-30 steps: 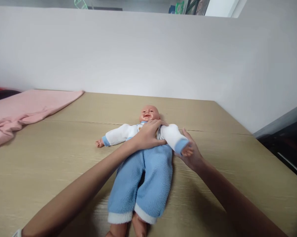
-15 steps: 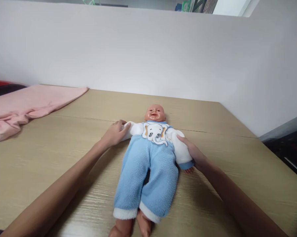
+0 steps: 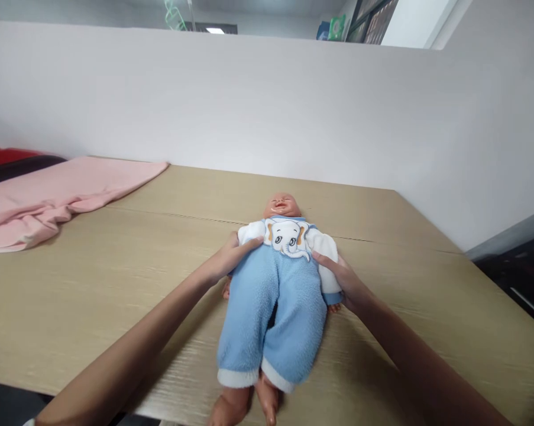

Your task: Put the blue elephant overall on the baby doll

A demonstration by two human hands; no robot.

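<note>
A baby doll (image 3: 273, 296) lies on its back on the wooden table, its head toward the wall and its bare feet toward me. It wears a blue and white fleece outfit with an elephant face (image 3: 288, 239) on the chest. My left hand (image 3: 233, 254) grips the doll's side and sleeve, thumb on top, other fingers hidden behind. On the opposite side my right hand (image 3: 340, 275) is closed round the other white sleeve, its thumb on the chest edge. Both of the doll's arms lie down along its body.
A pink cloth (image 3: 71, 189) lies crumpled on the left of the table (image 3: 138, 266). Beyond it are red and black items (image 3: 13, 160). A white wall (image 3: 267, 112) rises behind the table, and something dark stands at the right edge.
My left hand has moved from the doll's outstretched sleeve in to its side, and that arm now lies along the body. My right thumb has shifted inward onto the chest edge.
</note>
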